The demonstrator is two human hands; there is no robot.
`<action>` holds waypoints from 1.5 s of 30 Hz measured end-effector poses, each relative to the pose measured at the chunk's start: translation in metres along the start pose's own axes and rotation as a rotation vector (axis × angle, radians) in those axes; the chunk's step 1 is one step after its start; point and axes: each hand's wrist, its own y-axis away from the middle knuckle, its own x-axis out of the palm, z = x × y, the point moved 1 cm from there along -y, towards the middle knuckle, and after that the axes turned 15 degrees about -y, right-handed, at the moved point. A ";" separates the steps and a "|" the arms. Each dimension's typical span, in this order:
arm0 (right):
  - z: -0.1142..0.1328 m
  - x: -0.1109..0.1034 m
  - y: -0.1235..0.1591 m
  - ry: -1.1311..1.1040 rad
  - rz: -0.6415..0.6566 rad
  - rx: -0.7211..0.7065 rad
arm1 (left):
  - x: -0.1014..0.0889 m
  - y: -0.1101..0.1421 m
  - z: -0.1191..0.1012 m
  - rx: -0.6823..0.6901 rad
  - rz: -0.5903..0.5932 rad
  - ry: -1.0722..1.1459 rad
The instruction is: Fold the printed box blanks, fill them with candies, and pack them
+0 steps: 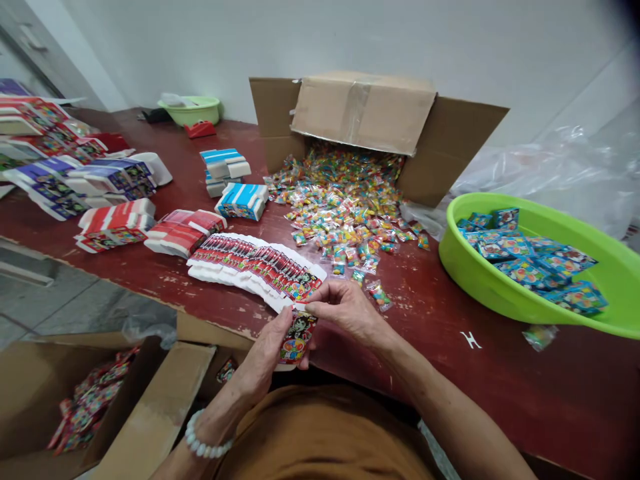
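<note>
My left hand (pixel 267 347) is wrapped round a small printed candy box (pixel 299 337), red and black with colourful balls, near the table's front edge. At the box's top end, the fingers of my right hand (pixel 345 308) are pinched on its white flap. Just beyond lies a fanned row of flat candy boxes (pixel 255 263) with white flaps, overlapping one another. Behind them, small clear packets of coloured candy (pixel 345 213) spill from a tipped cardboard box (pixel 365 110) onto the dark red table (pixel 425 373).
A green basin (pixel 500 310) with blue candy packs stands at the right. Stacks of red (pixel 117 223), purple (pixel 115 177) and blue boxes (pixel 243 200) sit to the left. An open carton (pixel 150 407) holding red packs is below the table at left.
</note>
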 end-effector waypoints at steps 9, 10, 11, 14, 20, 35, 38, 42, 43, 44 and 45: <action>-0.003 0.012 0.027 0.547 0.239 -0.410 | 0.012 0.004 0.004 -0.085 -0.011 0.108; -0.006 0.013 0.028 0.649 0.233 -0.460 | 0.013 0.006 0.006 -0.092 0.001 0.116; -0.009 0.012 0.028 0.712 0.236 -0.485 | 0.014 0.008 0.007 -0.104 0.014 0.139; -0.010 -0.011 0.025 0.691 0.151 -0.479 | 0.011 0.017 0.012 -0.148 0.038 0.298; -0.012 -0.110 0.029 1.068 -0.459 -0.152 | -0.017 0.042 0.029 -0.298 -0.006 0.392; -0.012 -0.046 0.050 0.425 -0.107 -0.295 | -0.077 0.067 0.039 -0.208 0.186 -0.230; -0.010 0.003 0.048 0.423 0.132 -0.392 | -0.046 0.053 0.026 -0.143 0.206 -0.132; -0.015 0.028 0.045 0.560 0.234 -0.435 | -0.021 0.044 0.011 -0.021 0.216 -0.152; -0.015 0.027 0.045 0.585 0.243 -0.411 | -0.019 0.043 0.009 -0.005 0.215 -0.145; -0.014 0.025 0.046 0.599 0.256 -0.378 | -0.018 0.043 0.008 0.005 0.216 -0.139; -0.012 0.023 0.048 0.604 0.272 -0.343 | -0.017 0.042 0.007 0.012 0.217 -0.137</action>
